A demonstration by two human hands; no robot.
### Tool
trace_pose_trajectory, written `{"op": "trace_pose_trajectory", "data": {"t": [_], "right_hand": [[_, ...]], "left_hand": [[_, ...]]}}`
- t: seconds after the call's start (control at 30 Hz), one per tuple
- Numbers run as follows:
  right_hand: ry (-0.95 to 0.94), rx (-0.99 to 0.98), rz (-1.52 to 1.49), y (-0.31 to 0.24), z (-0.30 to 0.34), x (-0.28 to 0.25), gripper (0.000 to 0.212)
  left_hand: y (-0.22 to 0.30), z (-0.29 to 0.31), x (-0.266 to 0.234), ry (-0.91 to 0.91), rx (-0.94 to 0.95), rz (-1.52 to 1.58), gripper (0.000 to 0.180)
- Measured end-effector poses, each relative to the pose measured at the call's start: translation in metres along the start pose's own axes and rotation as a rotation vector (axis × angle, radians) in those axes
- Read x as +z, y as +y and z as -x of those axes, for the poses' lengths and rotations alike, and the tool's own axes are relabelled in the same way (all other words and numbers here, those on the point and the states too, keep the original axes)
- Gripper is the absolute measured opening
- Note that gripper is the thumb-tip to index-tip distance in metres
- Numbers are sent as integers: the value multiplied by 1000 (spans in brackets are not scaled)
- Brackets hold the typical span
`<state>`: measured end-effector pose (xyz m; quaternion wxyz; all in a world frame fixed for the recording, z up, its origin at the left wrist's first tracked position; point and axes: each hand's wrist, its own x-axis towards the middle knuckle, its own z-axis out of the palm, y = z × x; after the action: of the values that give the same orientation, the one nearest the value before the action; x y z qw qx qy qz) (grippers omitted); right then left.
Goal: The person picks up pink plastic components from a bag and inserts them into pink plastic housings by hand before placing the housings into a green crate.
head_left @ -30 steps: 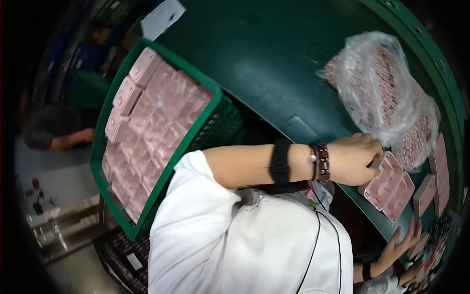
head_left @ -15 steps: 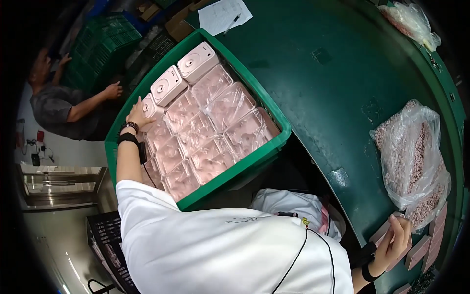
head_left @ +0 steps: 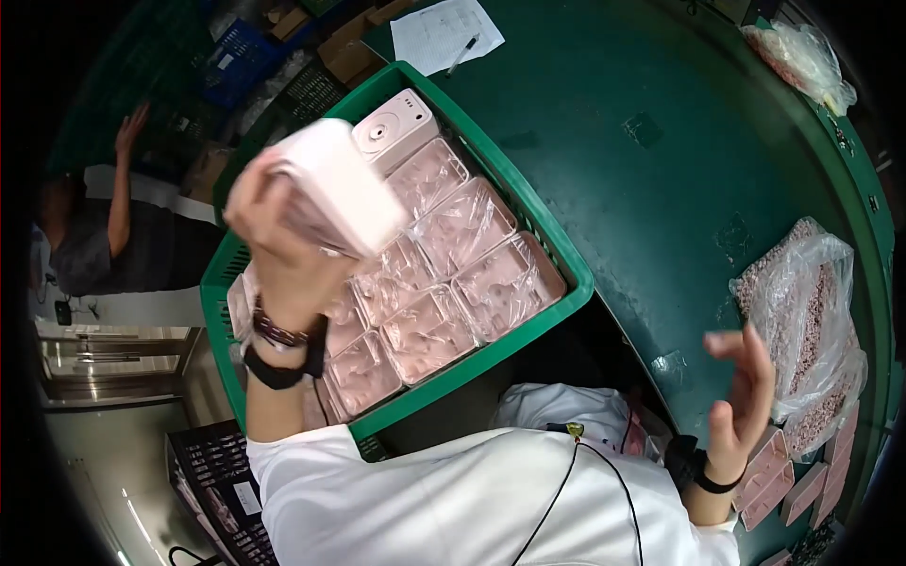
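A green table [head_left: 604, 113] curves across the upper right. A green crate [head_left: 557, 283] sits at its near edge, packed with pink moulded trays [head_left: 472, 283] in clear wrap; one pale pink box [head_left: 392, 127] with a round dial lies on top at the far end. On the table's right side a clear bag [head_left: 802, 311] of small pink parts lies slumped, with a second bag [head_left: 802, 57] far off near the rim and flat pink pieces [head_left: 769, 476] just below the first bag. A sheet of paper [head_left: 444, 33] with a pen on it lies beyond the crate.

The left hand [head_left: 278, 236] is raised above the crate, clenched around a pale pink box [head_left: 335, 189], blurred, lifted clear of the trays. The right hand [head_left: 746, 396] is released, fingers spread, holding nothing, hovering near the first bag. Another person [head_left: 113, 226] stands at far left, one arm raised.
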<state>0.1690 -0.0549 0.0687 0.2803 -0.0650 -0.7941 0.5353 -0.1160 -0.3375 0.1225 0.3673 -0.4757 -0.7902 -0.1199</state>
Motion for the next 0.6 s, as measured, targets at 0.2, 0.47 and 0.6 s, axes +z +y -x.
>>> {"op": "trace_pose_trajectory", "data": {"t": [0.2,0.47,0.6], "right_hand": [[-164,94,-196,-8,-28,33,84],[-244,113,503,0,32,-32,59],[-298,92,860,-17,57,-55,47]], "left_hand": [[163,-37,59,278,217,568,43],[43,-71,96,-235,177,235,51],[-129,1,121,-633,-436,-60,93]]}}
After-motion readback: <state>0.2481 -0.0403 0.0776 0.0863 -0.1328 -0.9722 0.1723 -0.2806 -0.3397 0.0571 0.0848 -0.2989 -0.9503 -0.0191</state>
